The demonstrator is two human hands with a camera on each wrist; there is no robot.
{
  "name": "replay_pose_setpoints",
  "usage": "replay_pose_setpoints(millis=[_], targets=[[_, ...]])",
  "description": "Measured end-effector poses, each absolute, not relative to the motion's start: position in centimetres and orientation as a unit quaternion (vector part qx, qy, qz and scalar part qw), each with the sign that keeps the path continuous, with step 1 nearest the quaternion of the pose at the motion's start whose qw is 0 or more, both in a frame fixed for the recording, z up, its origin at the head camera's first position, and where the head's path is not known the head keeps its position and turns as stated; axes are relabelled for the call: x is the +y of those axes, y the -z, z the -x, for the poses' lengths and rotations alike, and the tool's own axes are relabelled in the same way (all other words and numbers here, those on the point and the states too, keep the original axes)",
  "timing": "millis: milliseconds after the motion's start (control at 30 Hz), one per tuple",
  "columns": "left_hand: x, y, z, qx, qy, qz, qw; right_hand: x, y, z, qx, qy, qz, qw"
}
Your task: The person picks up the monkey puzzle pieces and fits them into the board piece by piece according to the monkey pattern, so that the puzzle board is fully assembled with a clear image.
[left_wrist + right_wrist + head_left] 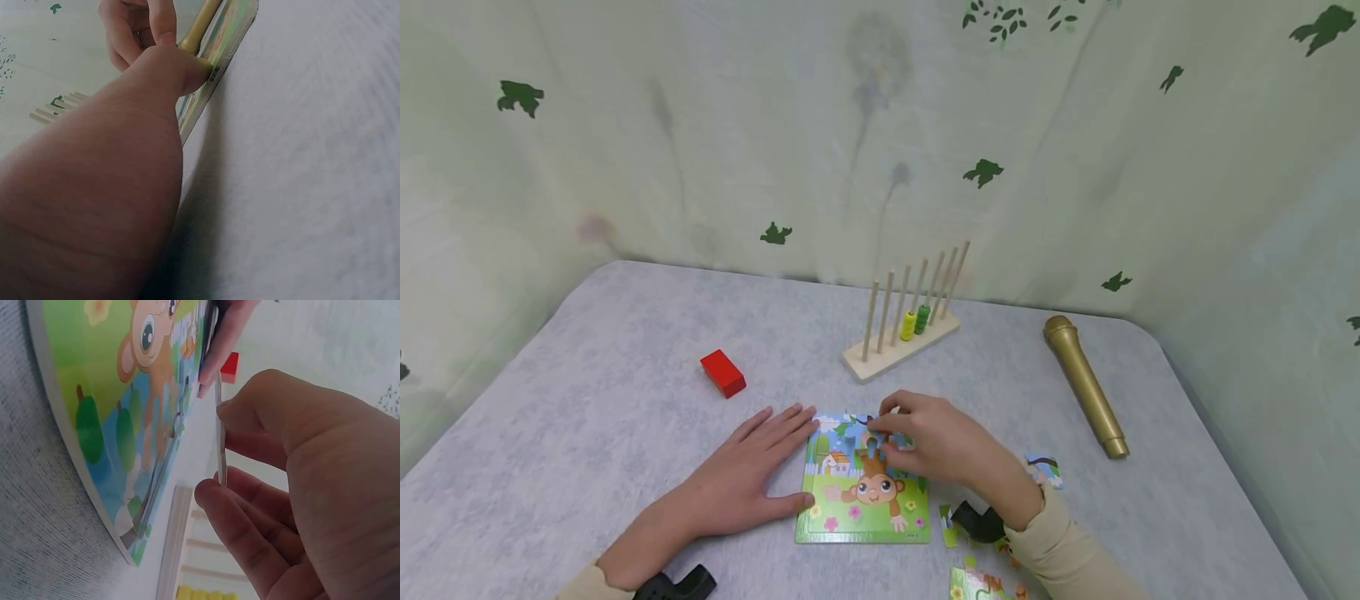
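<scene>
Noting grey tabletop (625, 350) bearing wooden peg rack (887, 358) and, in front of it, monkey puzzle board (859, 530). Recording left hand (756, 471) with straight, spread fingers at board's left edge, gripping nothing. Recording right hand (942, 437) curled over board's upper part, pinching thin puzzle piece (222, 440) in fingertips.

Glossy puzzle board (859, 532), matt wooden peg rack (901, 348), gold microphone (1086, 387) — smooth metallic sheen, cloth-like backdrop (737, 125)
</scene>
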State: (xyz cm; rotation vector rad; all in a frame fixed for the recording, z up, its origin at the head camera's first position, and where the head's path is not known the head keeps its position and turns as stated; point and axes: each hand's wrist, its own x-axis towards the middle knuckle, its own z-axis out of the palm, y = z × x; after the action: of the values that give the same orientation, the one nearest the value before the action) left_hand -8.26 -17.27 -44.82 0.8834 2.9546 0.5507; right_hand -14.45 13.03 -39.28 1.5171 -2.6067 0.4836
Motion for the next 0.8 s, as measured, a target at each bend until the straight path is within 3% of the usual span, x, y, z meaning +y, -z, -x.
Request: replay_pose_setpoints(millis=[800], targets=[[-17.3,44.7,8.2,0.943,-0.175,-0.284,0.002,12.3,40.4,14.3,-0.865,-0.132,-0.483,0.011]])
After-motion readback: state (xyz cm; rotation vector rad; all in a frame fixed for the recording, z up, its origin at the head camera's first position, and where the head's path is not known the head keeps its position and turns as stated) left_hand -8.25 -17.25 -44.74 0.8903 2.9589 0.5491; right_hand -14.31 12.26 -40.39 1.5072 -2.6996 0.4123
